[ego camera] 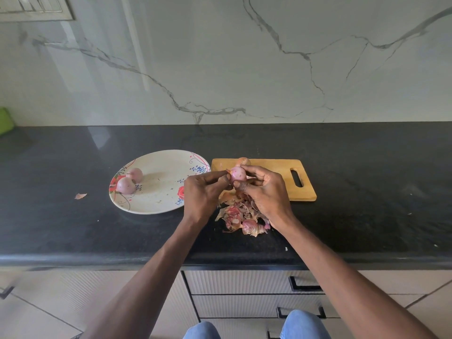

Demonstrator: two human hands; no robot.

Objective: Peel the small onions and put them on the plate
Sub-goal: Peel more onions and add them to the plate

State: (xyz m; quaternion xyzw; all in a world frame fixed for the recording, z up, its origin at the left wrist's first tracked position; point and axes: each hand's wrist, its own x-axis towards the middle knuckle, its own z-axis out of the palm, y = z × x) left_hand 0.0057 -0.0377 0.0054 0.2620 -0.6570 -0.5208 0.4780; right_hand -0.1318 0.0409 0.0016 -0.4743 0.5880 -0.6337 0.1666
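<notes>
While the right hand grips the onion above the cutting board, the left hand pinches a flap of skin at its tip. Risk: a slick bulb may slip into the peel pile below, or skin may tear short. 2 peeled onions lie on the plate. Black counter, marble-veined wall, drawers beneath.

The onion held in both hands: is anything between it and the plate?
Nothing visible. The onion is held above the counter by the left hand and right hand, right beside the plate; the plate's near half is bare, with two peeled onions at its far left.
</notes>
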